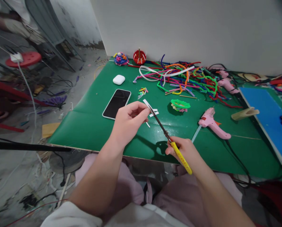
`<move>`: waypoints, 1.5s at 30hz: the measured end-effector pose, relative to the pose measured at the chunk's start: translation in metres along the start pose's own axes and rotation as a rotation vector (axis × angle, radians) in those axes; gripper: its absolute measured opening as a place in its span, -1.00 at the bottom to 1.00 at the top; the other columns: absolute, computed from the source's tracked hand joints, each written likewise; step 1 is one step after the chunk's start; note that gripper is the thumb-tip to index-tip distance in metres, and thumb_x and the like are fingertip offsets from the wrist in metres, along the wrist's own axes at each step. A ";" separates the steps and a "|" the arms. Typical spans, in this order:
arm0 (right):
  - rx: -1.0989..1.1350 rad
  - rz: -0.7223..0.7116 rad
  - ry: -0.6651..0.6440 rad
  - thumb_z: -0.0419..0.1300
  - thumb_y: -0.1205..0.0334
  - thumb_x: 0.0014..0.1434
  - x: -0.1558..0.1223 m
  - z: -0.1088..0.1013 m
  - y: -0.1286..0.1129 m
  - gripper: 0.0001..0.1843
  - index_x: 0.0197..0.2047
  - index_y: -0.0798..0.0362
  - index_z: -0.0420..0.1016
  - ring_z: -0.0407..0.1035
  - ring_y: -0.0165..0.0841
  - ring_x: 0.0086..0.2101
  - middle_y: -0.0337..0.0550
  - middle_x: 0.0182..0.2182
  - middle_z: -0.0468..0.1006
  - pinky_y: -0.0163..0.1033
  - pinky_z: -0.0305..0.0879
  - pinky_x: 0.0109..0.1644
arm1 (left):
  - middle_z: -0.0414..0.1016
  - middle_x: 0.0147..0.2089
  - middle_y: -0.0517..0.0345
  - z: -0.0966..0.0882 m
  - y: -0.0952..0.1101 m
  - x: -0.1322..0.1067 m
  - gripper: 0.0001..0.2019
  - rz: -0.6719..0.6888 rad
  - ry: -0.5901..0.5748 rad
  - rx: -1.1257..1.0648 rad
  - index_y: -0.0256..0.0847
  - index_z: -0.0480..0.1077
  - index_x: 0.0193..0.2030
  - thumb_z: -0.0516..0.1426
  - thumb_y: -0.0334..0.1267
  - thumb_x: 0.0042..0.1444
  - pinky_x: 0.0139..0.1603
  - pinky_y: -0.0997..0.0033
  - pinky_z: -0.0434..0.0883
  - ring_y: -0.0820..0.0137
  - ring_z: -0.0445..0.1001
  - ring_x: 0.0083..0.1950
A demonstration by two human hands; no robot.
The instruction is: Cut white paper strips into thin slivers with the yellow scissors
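My left hand (129, 121) is closed in a pinch on a thin white strip (146, 102), held just above the green table (89, 126). Yellow-handled scissors (169, 138) are gripped in my right hand (187, 151), their dark blades reaching up to the strip beside my left fingers. A few short white cut pieces (154, 112) lie on the green surface under the blades. A black phone (116, 103) lies face up just left of my left hand.
A white earbud case (119, 79), a pile of coloured pipe cleaners (185, 78), a green woven piece (180, 105), two pink glue guns (213, 123) (226, 83), two small woven items (130, 58) and a blue board (268, 116) sit on the table. Red stool (25, 59) and cables at left.
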State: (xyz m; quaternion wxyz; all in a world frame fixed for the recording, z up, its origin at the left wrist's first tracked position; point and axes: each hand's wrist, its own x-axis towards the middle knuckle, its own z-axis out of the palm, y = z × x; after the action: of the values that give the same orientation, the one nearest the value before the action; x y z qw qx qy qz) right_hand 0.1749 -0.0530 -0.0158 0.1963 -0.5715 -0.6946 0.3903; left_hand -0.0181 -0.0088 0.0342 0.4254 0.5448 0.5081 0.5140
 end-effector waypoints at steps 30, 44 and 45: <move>-0.020 -0.025 0.016 0.09 -0.29 -0.09 0.000 -0.001 -0.002 -0.46 -0.61 0.09 0.26 -0.09 -0.50 -0.60 -0.36 -0.73 0.14 -0.38 -0.09 -0.58 | 0.36 -0.56 0.25 0.000 -0.001 0.000 -0.89 0.021 0.004 0.000 -0.24 0.36 -0.48 0.08 -0.28 0.00 -0.44 0.55 0.36 0.52 0.38 -0.50; -0.023 -0.026 0.001 0.10 -0.27 -0.09 0.000 -0.001 -0.002 -0.47 -0.61 0.08 0.23 -0.09 -0.50 -0.59 -0.37 -0.72 0.08 -0.38 -0.11 -0.57 | 0.33 -0.56 0.26 0.000 -0.002 0.001 -0.91 0.046 0.035 -0.028 -0.23 0.31 -0.48 0.07 -0.32 0.00 -0.43 0.56 0.35 0.54 0.35 -0.50; -0.017 -0.029 -0.004 0.11 -0.26 -0.09 0.000 -0.001 -0.002 -0.48 -0.61 0.08 0.23 -0.08 -0.50 -0.59 -0.38 -0.71 0.08 -0.38 -0.11 -0.58 | 0.33 -0.56 0.26 0.000 -0.002 0.001 -0.91 0.044 0.034 -0.024 -0.23 0.31 -0.48 0.07 -0.31 0.00 -0.43 0.56 0.35 0.54 0.35 -0.50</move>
State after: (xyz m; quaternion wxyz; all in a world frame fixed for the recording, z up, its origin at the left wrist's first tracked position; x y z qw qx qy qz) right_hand 0.1743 -0.0532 -0.0143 0.1958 -0.5623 -0.7066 0.3824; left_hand -0.0181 -0.0079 0.0325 0.4118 0.5417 0.4970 0.5385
